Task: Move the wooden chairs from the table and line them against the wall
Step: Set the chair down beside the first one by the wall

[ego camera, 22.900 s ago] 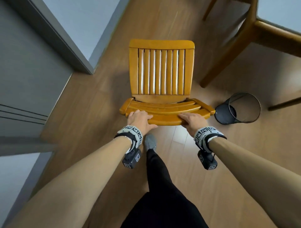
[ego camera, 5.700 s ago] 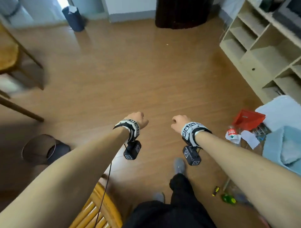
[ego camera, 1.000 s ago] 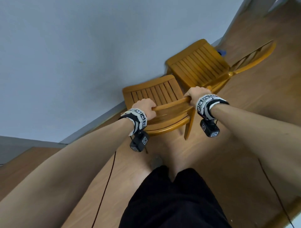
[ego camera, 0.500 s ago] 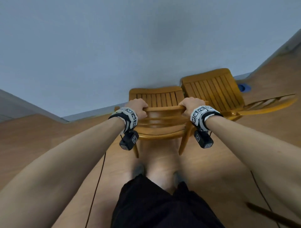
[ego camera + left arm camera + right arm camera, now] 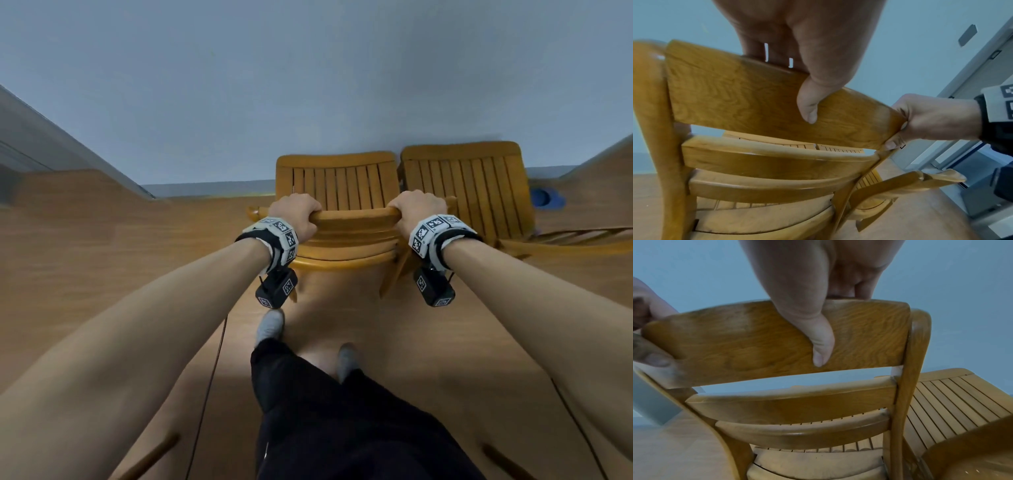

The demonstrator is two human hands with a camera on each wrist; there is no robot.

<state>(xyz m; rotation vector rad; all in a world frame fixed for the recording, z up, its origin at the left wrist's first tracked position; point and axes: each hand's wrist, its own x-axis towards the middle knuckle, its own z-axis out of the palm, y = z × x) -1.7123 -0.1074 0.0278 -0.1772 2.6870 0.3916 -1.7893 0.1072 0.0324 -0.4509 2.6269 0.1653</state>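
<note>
A slatted wooden chair (image 5: 337, 181) stands with its seat front at the pale blue wall (image 5: 308, 85). My left hand (image 5: 296, 214) and right hand (image 5: 416, 210) grip the two ends of its top rail (image 5: 356, 216). In the left wrist view the left hand (image 5: 807, 91) lays its thumb on the top rail (image 5: 735, 97), with the right hand (image 5: 931, 116) at the far end. The right hand (image 5: 818, 337) holds the top rail (image 5: 735, 340) the same way. A second matching chair (image 5: 466, 185) stands just to the right, seat also at the wall, and its seat (image 5: 951, 399) shows in the right wrist view.
A blue object (image 5: 544, 198) lies on the wood floor by the wall, right of the second chair. A grey door frame (image 5: 51, 147) juts out at the left. Thin cables (image 5: 212, 377) trail over the floor beside my socked feet (image 5: 270, 323).
The held chair has swung square to the wall and moved closer to it, ending side by side with the second chair. Both hands have kept their grip on the top rail.
</note>
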